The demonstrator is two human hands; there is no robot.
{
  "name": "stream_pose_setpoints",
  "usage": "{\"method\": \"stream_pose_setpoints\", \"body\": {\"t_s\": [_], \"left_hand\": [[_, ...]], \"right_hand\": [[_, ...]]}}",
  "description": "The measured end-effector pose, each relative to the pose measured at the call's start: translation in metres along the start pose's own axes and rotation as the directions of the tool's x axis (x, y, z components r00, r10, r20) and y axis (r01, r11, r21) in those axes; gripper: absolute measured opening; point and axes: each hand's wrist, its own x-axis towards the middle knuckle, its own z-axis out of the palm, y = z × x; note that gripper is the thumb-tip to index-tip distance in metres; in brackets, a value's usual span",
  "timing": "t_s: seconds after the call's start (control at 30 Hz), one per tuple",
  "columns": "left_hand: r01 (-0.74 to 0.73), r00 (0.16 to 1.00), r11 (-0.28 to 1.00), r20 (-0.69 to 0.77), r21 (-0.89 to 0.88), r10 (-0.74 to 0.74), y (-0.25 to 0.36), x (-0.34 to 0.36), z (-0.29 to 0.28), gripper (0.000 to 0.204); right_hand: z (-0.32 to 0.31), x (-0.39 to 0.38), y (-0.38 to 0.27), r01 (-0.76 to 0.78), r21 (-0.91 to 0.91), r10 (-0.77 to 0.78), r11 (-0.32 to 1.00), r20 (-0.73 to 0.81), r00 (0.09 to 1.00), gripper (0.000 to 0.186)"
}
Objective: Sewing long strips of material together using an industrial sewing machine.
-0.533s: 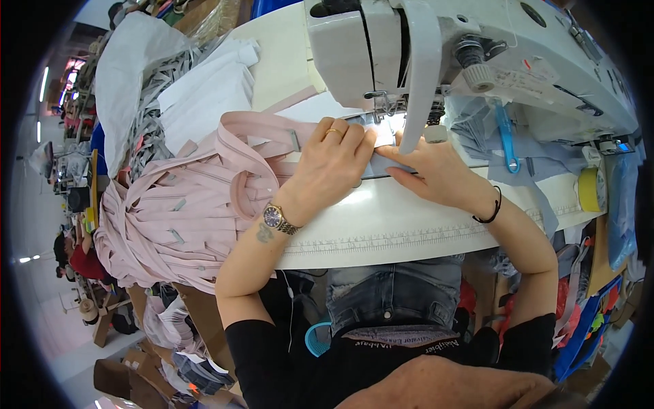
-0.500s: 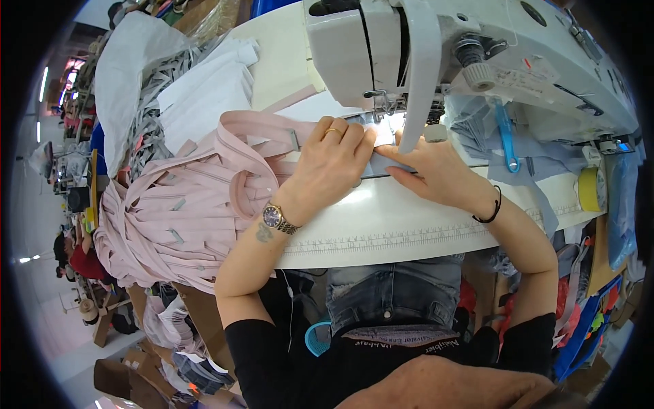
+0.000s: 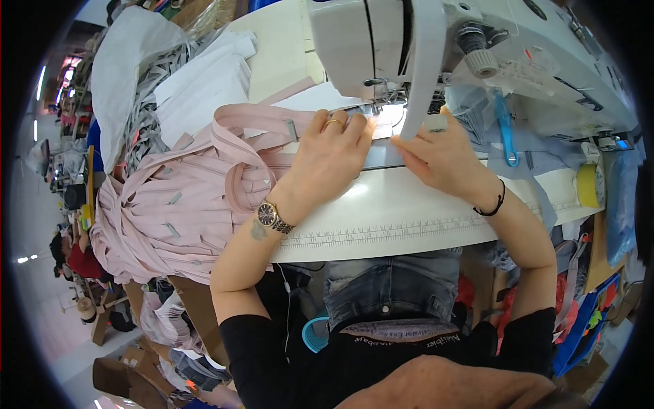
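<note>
A white sewing machine has its lit needle area over grey fabric and a white piece. My left hand curls its fingers down on pink zipper tape at the left of the presser foot, their tips partly hidden. My right hand is at the foot's right, index finger touching the work and thumb apart from it; other fingers are partly behind the machine. A large heap of pink zippers lies left of my hands.
White fabric pieces and grey strips lie at the back left. A blue plastic tool, yellow tape roll and table-edge ruler surround the work. Cardboard boxes stand below; a person in red is far left.
The whole view has shifted slightly upward in the picture. My right hand has moved a little farther back and rightward beside the presser foot; my left hand stays on the zipper tape.
</note>
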Motion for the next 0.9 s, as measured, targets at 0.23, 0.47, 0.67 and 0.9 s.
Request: {"method": "stream_pose_setpoints", "body": {"t_s": [0.23,0.47,0.67,0.9], "left_hand": [[-0.009,0.998,0.993,0.06,0.116,0.002,-0.005,0.002,-0.006,0.027],[-0.036,0.999,0.991,-0.034,0.126,0.041,0.006,0.004,0.008,0.018],[0.04,0.999,0.999,-0.034,0.035,-0.039,0.003,-0.014,-0.004,0.016],[0.642,0.595,0.644,-0.259,-0.417,-0.761,-0.154,-0.062,-0.066,0.017]], "right_hand": [[0.001,0.017,0.011,-0.028,0.099,0.017,0.995,0.108,0.994,0.03],[-0.01,0.011,0.009,0.087,-0.033,-0.084,0.996,0.066,0.994,0.035],[-0.009,0.015,-0.004,0.095,0.011,-0.096,0.995,0.125,0.987,0.036],[-0.008,0.013,0.002,-0.024,0.1,0.017,0.995,0.07,0.997,0.031]]}}
